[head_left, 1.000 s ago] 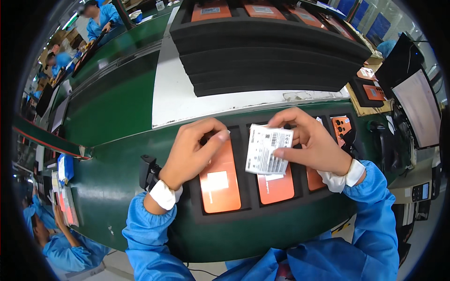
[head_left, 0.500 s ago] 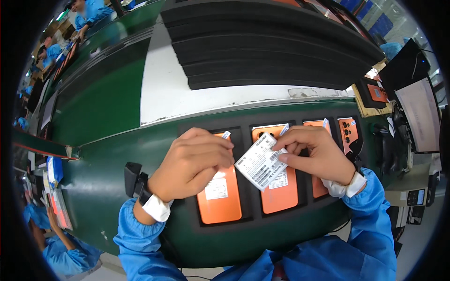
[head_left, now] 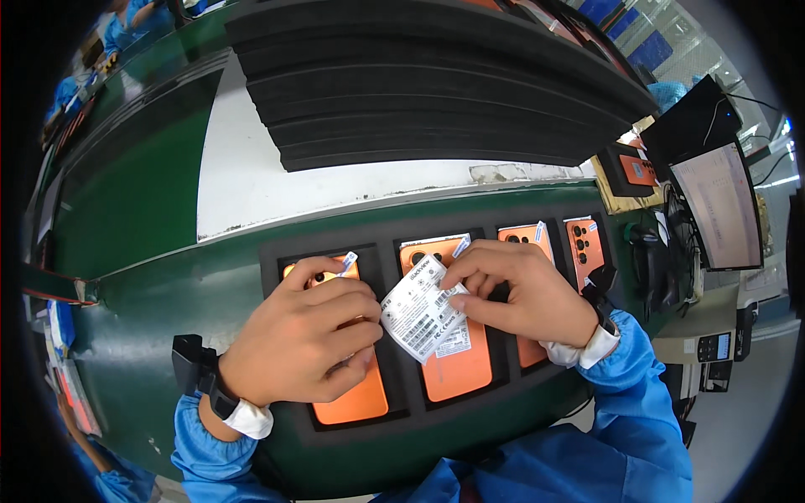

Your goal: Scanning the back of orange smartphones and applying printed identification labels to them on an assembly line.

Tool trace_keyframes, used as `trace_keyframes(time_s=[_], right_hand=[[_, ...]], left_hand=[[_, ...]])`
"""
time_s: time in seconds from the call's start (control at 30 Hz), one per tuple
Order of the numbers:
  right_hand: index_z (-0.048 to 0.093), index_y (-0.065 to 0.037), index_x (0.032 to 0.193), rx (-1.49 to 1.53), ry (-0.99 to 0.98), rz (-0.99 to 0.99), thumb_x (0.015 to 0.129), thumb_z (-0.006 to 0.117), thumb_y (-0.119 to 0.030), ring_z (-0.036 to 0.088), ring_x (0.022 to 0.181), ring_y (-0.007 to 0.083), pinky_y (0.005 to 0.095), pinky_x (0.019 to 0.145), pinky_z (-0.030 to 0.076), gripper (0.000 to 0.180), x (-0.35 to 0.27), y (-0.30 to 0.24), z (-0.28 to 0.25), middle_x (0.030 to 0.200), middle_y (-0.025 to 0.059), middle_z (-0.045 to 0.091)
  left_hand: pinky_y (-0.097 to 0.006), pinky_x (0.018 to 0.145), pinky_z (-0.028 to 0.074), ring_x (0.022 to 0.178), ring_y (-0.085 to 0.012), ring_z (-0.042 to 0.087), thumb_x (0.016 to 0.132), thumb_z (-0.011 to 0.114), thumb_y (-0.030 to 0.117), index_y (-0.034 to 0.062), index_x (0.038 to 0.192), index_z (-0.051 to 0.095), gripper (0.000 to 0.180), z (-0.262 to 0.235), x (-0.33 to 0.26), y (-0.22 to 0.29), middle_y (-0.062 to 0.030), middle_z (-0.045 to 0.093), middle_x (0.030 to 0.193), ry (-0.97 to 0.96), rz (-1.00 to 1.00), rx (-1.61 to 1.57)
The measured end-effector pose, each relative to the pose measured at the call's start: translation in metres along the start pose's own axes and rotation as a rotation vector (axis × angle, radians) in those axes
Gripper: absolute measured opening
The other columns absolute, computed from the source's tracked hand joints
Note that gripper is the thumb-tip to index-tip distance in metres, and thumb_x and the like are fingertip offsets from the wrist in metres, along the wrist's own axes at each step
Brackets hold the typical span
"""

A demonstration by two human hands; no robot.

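Between thumb and fingers of my right hand [head_left: 511, 293] is a white printed label [head_left: 419, 310] with barcodes, held tilted. It hangs over the second orange phone [head_left: 457, 381], covering part of that phone's back and of the white sticker [head_left: 454, 342] on it. My left hand [head_left: 310, 339] is closed over the leftmost orange phone [head_left: 352, 407], fingers curled and hiding most of its back. What its fingertips grip, if anything, is hidden. The phones lie camera side up in black foam trays [head_left: 402, 419], with small clear-blue pull tabs at their tops.
Two more orange phones, a third [head_left: 532, 352] and a fourth [head_left: 584, 247], lie to the right. A stack of black foam sheets [head_left: 436, 92] stands beyond on a white surface [head_left: 243, 176]. At right are a monitor [head_left: 717, 205], a black scanner [head_left: 646, 260] and a grey label printer [head_left: 688, 348].
The whole view has shifted, so the bench appears further left and lower. My left hand has come down over the leftmost phone and now covers its sticker. My right hand keeps the label.
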State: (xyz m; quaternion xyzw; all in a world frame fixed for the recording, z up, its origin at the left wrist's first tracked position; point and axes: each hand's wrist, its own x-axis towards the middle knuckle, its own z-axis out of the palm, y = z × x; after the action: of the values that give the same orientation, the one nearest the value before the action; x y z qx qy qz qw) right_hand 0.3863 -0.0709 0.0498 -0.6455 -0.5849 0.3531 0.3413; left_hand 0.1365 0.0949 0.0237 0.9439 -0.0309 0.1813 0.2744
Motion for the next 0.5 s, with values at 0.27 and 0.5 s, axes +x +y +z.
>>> trace_keyframes(time_s=[0.27, 0.5], right_hand=[[0.074, 0.002, 0.122, 0.328, 0.024, 0.081, 0.100, 0.072, -0.008, 0.070, 0.080, 0.0085, 0.0240, 0.073, 0.055, 0.025, 0.001, -0.004, 0.000, 0.103, 0.0088, 0.073], [0.065, 0.000, 0.143, 0.345, -0.275, 0.056, 0.102, 0.072, -0.013, 0.072, 0.092, 0.0146, 0.0263, 0.078, 0.058, 0.044, 0.020, -0.035, 0.035, 0.118, 0.0102, 0.064]], left_hand=[[-0.060, 0.110, 0.039, 0.101, -0.0302, 0.064, 0.079, 0.083, 0.039, 0.0110, 0.089, 0.066, 0.034, -0.003, -0.009, -0.002, -0.0065, 0.063, 0.099, 0.137, 0.107, 0.092], [-0.057, 0.108, 0.041, 0.103, -0.0290, 0.062, 0.079, 0.082, 0.039, 0.0114, 0.089, 0.066, 0.033, -0.005, -0.025, -0.009, -0.0055, 0.063, 0.100, 0.300, 0.146, 0.093]])
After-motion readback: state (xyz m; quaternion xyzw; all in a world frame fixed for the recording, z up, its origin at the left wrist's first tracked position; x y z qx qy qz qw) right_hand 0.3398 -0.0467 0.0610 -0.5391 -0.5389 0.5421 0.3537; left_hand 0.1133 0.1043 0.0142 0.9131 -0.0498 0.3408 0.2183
